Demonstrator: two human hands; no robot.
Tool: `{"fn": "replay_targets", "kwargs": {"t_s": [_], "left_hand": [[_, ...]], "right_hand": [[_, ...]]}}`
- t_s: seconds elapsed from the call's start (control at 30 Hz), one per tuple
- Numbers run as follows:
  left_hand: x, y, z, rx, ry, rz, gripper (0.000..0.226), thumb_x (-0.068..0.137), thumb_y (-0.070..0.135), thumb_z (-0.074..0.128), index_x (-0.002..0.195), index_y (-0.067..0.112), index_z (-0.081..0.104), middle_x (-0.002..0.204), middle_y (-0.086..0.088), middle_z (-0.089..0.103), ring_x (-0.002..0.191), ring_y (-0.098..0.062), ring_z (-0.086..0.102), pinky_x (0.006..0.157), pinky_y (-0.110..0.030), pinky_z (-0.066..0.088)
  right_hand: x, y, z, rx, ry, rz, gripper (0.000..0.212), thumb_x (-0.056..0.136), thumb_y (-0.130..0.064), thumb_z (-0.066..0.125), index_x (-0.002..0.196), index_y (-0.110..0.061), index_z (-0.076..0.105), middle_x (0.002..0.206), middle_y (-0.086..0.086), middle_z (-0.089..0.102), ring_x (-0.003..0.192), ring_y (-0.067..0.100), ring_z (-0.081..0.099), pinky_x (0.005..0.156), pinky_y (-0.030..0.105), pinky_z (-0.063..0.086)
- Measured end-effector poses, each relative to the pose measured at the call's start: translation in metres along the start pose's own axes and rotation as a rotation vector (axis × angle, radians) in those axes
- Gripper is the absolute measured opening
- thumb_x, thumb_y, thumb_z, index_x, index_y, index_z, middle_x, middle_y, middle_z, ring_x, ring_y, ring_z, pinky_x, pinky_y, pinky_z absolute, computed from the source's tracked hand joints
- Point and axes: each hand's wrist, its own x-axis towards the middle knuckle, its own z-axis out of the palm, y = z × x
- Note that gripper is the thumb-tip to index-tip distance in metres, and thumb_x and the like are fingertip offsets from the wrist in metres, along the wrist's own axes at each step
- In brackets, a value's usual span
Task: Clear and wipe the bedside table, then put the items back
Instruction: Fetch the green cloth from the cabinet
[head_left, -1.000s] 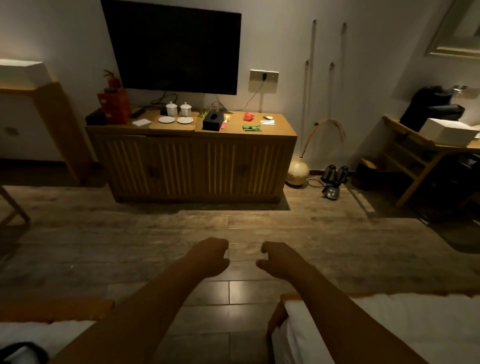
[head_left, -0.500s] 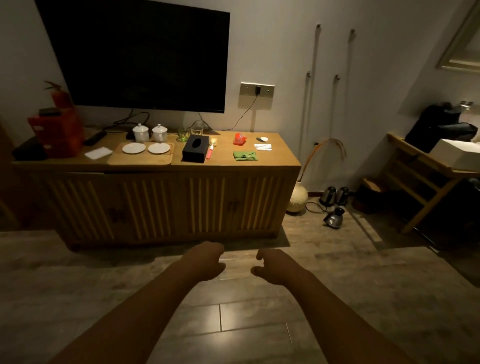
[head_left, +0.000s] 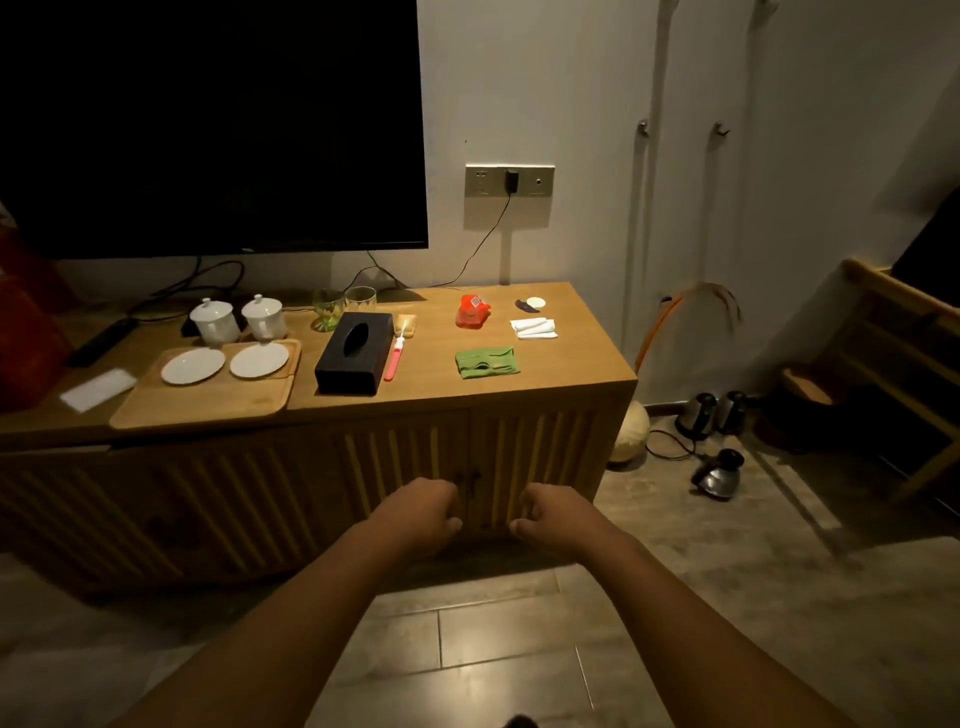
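I see my left hand and right hand out in front of the wooden cabinet, fingers curled in, holding nothing. The green cloth lies folded on top, near the black tissue box.

Green cloth folded flat near cabinet top's front edge, right half. Red packet behind it toward back edge. White folded towel near right edge. Black tissue box mid-top, pink brush just beside its right.
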Motion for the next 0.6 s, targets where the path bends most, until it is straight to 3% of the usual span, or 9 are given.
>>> {"fn": "replay_targets", "kwargs": {"t_s": [0.2, 0.43, 0.6], "left_hand": [[0.126, 0.012, -0.038, -0.038, -0.023, -0.056, 0.029, 0.092, 0.030, 0.059, 0.120, 0.024, 0.057, 0.114, 0.002, 0.063, 0.099, -0.012, 0.061, 0.086, -0.032, 0.055], [0.252, -0.005, -0.066, -0.067, -0.038, -0.111, 0.036, 0.091, 0.033, 0.059, 0.126, 0.024, 0.056, 0.119, 0.001, 0.063, 0.106, -0.015, 0.060, 0.091, -0.035, 0.053], [0.350, -0.037, -0.076, -0.052, -0.015, -0.088, 0.037, 0.091, 0.036, 0.057, 0.124, 0.019, 0.060, 0.120, -0.002, 0.065, 0.106, -0.020, 0.061, 0.093, -0.036, 0.052]], "right_hand": [[0.126, 0.023, -0.065, 0.024, -0.032, -0.001, 0.044, 0.090, -0.038, 0.063, 0.129, -0.022, 0.052, 0.119, 0.001, 0.062, 0.099, 0.015, 0.061, 0.082, 0.032, 0.055], [0.251, 0.033, -0.101, 0.043, -0.068, -0.011, 0.047, 0.088, -0.042, 0.064, 0.129, -0.022, 0.053, 0.125, 0.001, 0.061, 0.108, 0.017, 0.059, 0.079, 0.027, 0.048], [0.347, 0.033, -0.112, 0.027, -0.052, 0.000, 0.045, 0.091, -0.041, 0.060, 0.129, -0.019, 0.054, 0.128, 0.005, 0.059, 0.113, 0.022, 0.057, 0.088, 0.032, 0.048]]}}
